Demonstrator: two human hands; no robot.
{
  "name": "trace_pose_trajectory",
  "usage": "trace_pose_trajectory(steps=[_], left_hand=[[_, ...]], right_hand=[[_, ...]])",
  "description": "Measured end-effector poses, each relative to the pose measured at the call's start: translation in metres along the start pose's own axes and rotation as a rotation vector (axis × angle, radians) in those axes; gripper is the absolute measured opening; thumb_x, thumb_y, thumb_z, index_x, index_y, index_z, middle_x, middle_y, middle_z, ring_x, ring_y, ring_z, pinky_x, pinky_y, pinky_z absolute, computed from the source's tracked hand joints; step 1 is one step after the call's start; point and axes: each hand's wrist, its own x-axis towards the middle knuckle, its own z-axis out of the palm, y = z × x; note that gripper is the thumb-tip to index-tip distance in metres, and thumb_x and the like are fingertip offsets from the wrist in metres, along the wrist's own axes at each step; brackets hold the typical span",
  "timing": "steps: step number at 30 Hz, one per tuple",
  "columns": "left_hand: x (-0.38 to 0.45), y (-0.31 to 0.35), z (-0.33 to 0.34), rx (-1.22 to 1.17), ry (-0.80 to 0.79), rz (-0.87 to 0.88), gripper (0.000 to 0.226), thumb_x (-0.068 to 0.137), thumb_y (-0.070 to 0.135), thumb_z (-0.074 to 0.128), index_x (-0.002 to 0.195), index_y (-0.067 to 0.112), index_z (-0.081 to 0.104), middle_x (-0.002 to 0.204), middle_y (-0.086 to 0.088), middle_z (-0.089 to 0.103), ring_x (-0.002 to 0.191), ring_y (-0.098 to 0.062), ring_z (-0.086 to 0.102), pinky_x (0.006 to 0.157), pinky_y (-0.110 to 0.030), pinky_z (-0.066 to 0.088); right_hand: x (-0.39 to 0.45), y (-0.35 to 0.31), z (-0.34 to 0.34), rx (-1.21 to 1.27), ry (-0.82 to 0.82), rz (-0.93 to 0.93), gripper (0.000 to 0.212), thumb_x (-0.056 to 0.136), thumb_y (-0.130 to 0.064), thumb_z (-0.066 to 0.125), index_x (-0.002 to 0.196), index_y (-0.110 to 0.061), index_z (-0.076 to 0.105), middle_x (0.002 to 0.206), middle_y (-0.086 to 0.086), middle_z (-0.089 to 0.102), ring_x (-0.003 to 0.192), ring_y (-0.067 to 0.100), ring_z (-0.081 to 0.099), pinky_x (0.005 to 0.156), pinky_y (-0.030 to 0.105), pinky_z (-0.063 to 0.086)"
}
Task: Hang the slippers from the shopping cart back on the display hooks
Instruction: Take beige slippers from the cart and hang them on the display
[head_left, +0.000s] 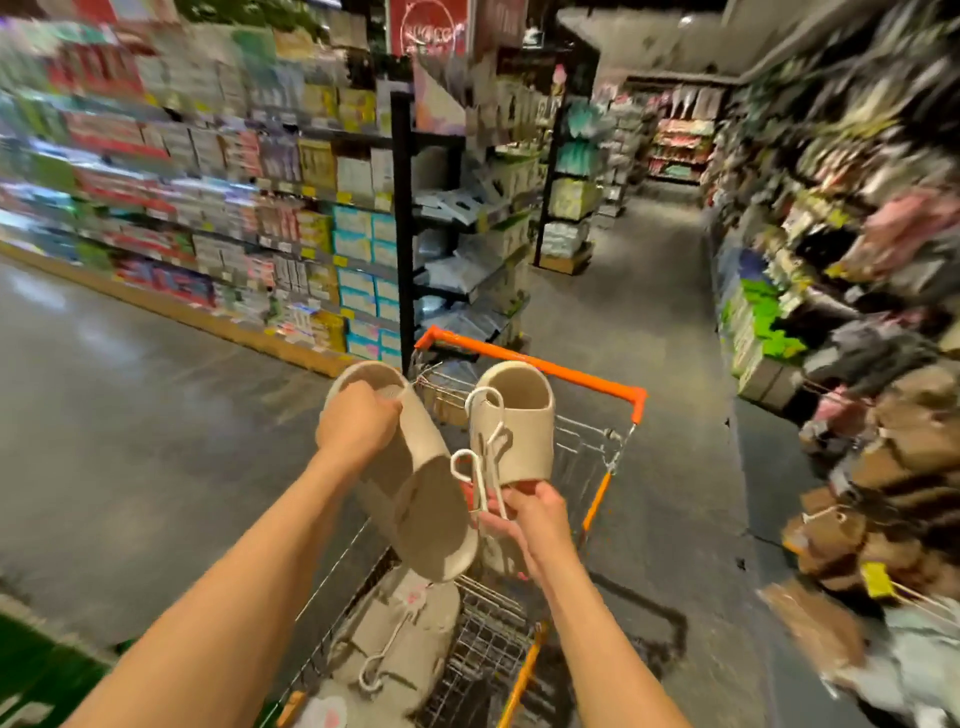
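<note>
Two beige slippers are held up above the shopping cart (545, 370). My left hand (356, 423) grips the toe end of the left slipper (421, 499), which shows its sole. My right hand (527, 512) pinches the white plastic hanger (483, 470) and the heel of the right slipper (519, 421), which stands toe-up. Another beige pair (400, 631) with a white hanger lies in the cart's wire basket. The slipper display (878, 467) with hanging pairs runs along the right side, blurred.
The cart has an orange frame and stands in a grey-floored aisle. Shelves of boxed goods (208, 208) line the left, a black rack (402, 223) stands just ahead of the cart. The aisle continues ahead between rack and display.
</note>
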Motion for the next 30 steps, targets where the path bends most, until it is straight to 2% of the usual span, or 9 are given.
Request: trace_pose_trajectory(steps=[5,8,11,14,17,21,25,27,30], left_hand=[[-0.059,0.076,-0.017,-0.044,-0.076,0.292,0.034,0.089,0.035,0.054,0.075,0.004,0.063,0.092,-0.019,0.066,0.080,-0.031,0.056,0.068,-0.032,0.040],[-0.118,0.128,-0.016,-0.018,-0.173,0.552,0.034,0.088,0.036,0.056,0.062,0.014,0.052,0.078,-0.014,0.063,0.075,-0.029,0.056,0.061,-0.031,0.037],[-0.184,0.167,-0.016,-0.020,-0.235,0.758,0.030,0.088,0.041,0.056,0.073,0.015,0.056,0.082,-0.010,0.060,0.082,-0.031,0.057,0.066,-0.033,0.039],[-0.252,0.192,-0.019,-0.063,-0.400,0.979,0.025,0.088,0.033,0.060,0.079,0.010,0.063,0.093,-0.020,0.066,0.092,-0.037,0.061,0.075,-0.039,0.046],[-0.335,0.199,-0.025,-0.095,-0.565,1.231,0.019,0.089,0.022,0.058,0.083,0.008,0.068,0.095,-0.019,0.069,0.090,-0.035,0.062,0.077,-0.038,0.047],[-0.439,0.185,-0.040,-0.163,-0.580,1.425,0.022,0.092,0.022,0.053,0.103,0.015,0.070,0.109,-0.010,0.068,0.101,-0.030,0.061,0.079,-0.032,0.044],[-0.523,0.167,-0.068,-0.282,-0.599,1.585,0.023,0.090,0.034,0.054,0.092,0.018,0.070,0.096,-0.011,0.070,0.091,-0.031,0.062,0.069,-0.032,0.044],[-0.558,0.159,-0.087,-0.319,-0.546,1.671,0.028,0.089,0.039,0.053,0.086,0.016,0.069,0.092,-0.011,0.069,0.087,-0.032,0.062,0.065,-0.033,0.045],[-0.598,0.151,-0.116,-0.441,-0.527,1.736,0.030,0.090,0.042,0.051,0.085,0.017,0.067,0.092,-0.012,0.066,0.090,-0.032,0.059,0.065,-0.033,0.041]], right_hand=[[-0.067,-0.045,-0.037,0.015,0.126,-0.163,0.017,0.086,0.017,0.042,0.096,0.005,0.048,0.075,0.017,0.055,0.058,0.022,0.055,0.044,0.027,0.055],[-0.113,-0.073,-0.068,0.053,0.276,-0.283,0.013,0.086,0.014,0.045,0.092,0.003,0.050,0.070,0.010,0.052,0.058,0.016,0.053,0.045,0.024,0.055],[-0.173,-0.095,-0.111,0.153,0.406,-0.380,0.009,0.088,0.009,0.048,0.091,0.001,0.051,0.070,0.009,0.050,0.060,0.013,0.054,0.047,0.021,0.054],[-0.248,-0.103,-0.149,0.360,0.506,-0.484,0.015,0.088,0.008,0.049,0.079,-0.003,0.051,0.070,0.010,0.052,0.063,0.016,0.056,0.051,0.021,0.054],[-0.334,-0.099,-0.171,0.459,0.686,-0.578,0.013,0.085,0.008,0.054,0.077,-0.003,0.055,0.068,0.010,0.056,0.059,0.017,0.058,0.050,0.026,0.052],[-0.449,-0.085,-0.180,0.519,0.901,-0.661,0.013,0.083,0.007,0.057,0.090,0.001,0.049,0.081,0.010,0.053,0.067,0.020,0.056,0.046,0.028,0.053],[-0.543,-0.066,-0.177,0.488,1.013,-0.816,0.016,0.085,0.008,0.055,0.099,0.004,0.051,0.090,0.012,0.055,0.078,0.023,0.056,0.042,0.025,0.053],[-0.582,-0.061,-0.170,0.474,1.099,-0.876,0.021,0.085,0.008,0.055,0.105,0.005,0.052,0.093,0.014,0.056,0.084,0.026,0.055,0.041,0.023,0.052],[-0.631,-0.060,-0.156,0.411,1.171,-0.965,0.010,0.086,0.006,0.053,0.096,0.006,0.055,0.088,0.013,0.054,0.079,0.028,0.054,0.038,0.022,0.050]])
